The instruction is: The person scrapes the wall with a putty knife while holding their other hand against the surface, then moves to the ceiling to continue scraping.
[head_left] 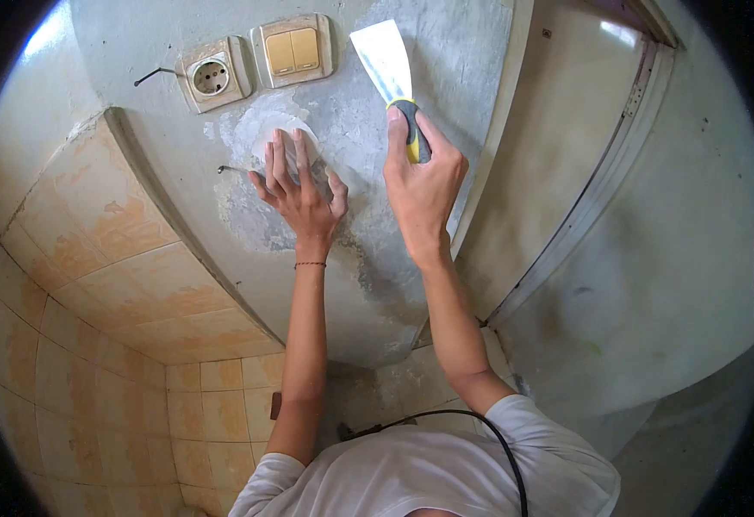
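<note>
My right hand (pixel 426 188) is wrapped round the grey and yellow handle of a putty knife (pixel 384 60). The knife's broad metal blade points up, in front of the grey wall (pixel 459 60). To the left, my left hand (pixel 305 205) lies with its fingers stretched out and apart. Its fingertips are on a pale, roundish patch (pixel 261 129) on the wall, partly hidden beneath them. Rough, mottled plaster surrounds that hand. A wall socket (pixel 211 77) and a double light switch (pixel 292 52) sit just above it.
Two nails, an upper one (pixel 155 75) and a lower one (pixel 232 169), stick out of the wall on the left. Orange-beige tiles (pixel 110 207) cover the lower left side. A door frame (pixel 601 172) rises at right. A black cable (pixel 472 412) crosses my shirt.
</note>
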### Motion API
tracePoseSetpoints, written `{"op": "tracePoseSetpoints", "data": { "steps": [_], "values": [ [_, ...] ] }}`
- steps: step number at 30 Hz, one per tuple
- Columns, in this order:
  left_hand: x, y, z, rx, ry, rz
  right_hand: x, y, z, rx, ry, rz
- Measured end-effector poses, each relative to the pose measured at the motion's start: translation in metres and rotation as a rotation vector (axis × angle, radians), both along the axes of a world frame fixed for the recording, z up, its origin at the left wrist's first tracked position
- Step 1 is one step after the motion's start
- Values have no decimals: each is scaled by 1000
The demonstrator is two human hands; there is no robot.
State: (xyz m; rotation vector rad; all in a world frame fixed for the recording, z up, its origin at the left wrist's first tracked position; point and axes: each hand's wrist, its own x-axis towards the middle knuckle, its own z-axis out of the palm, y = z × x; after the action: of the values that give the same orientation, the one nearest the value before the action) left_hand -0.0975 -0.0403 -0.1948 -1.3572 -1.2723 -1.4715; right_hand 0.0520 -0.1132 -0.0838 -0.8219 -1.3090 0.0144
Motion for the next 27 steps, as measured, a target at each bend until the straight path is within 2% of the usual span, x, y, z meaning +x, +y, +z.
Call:
{"op": "tracePoseSetpoints", "data": {
  "steps": [7,9,12,21,27],
  "values": [
    [1,0,2,-1,-9,-43,-9,4,-2,22,-51,-85],
    [0,0,1,-6,1,-50,-14,13,-3,133,3,-67],
    [-1,1,-1,-1,-1,-22,-15,9,-17,166,8,-106],
    [0,-3,1,-31,8,-43,-16,10,-18,63,-42,-140],
    [-1,-3,0,-28,19,-62,-17,6,-23,91,-8,-125]
  ]
}}
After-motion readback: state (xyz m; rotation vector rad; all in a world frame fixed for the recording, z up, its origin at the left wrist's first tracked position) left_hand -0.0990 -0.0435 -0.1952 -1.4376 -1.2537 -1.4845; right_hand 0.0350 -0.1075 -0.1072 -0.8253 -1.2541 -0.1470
